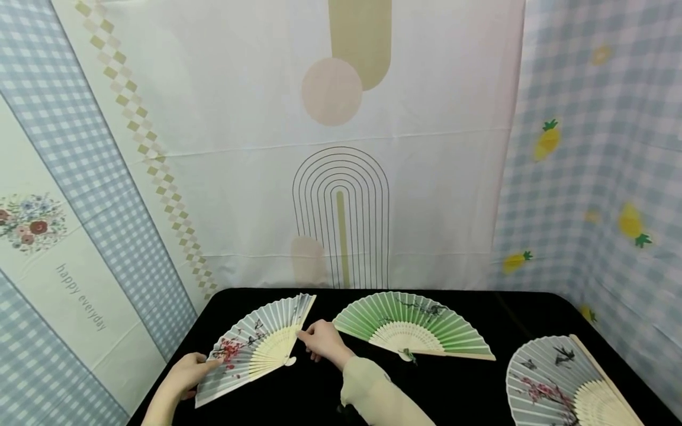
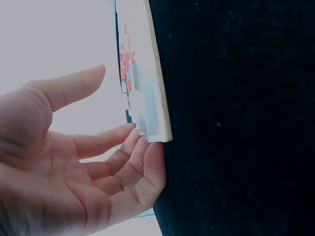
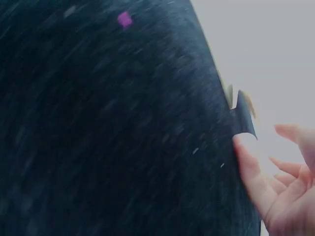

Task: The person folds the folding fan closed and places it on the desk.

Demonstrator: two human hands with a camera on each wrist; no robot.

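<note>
A white folding fan (image 1: 269, 340) with red blossoms lies spread at the left of the black table. My left hand (image 1: 186, 374) is at its lower left corner. In the left wrist view, the fingertips touch the end of the fan (image 2: 152, 105), while the thumb stands off to the side. My right hand (image 1: 326, 342) is at the fan's right end rib, fingertips right beside it. In the right wrist view, thumb and fingers of that hand (image 3: 283, 191) are spread apart with nothing between them. A green folding fan (image 1: 373, 316) lies spread just beyond the right hand.
A grey folding fan (image 1: 540, 367) with pink blossoms lies spread at the front right, cut by the frame's edge. The black table (image 1: 298, 405) ends at the back against a hanging white cloth (image 1: 245, 195). Checked cloth (image 1: 565, 195) hangs on the right.
</note>
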